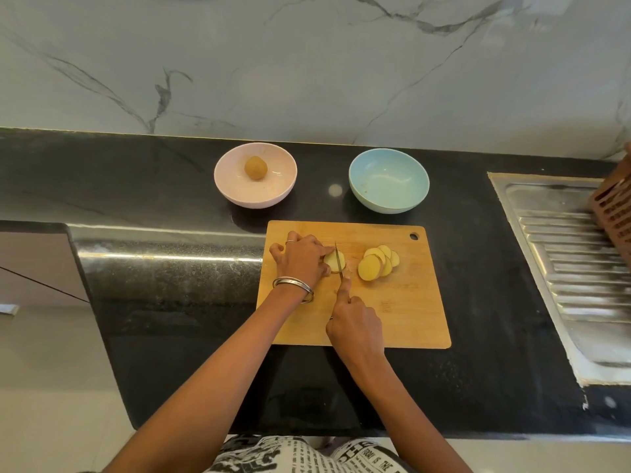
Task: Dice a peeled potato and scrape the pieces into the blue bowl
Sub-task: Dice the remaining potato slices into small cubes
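A wooden cutting board [406, 315] lies on the black counter. My left hand [300, 259] pins the remaining piece of peeled potato [332, 260] on the board. My right hand [355, 324] grips a knife [338, 262], forefinger along its spine, with the blade set upright against the potato's right face. Several cut round slices [377, 266] lie overlapped to the right of the blade. The blue bowl [388, 180] stands empty behind the board.
A pink bowl [255, 196] holding an unpeeled potato [255, 167] sits behind and left of the board. A steel sink drainboard [563, 268] lies at the right, with a brown perforated basket [611, 206] on it. The counter's rounded edge drops off at the left.
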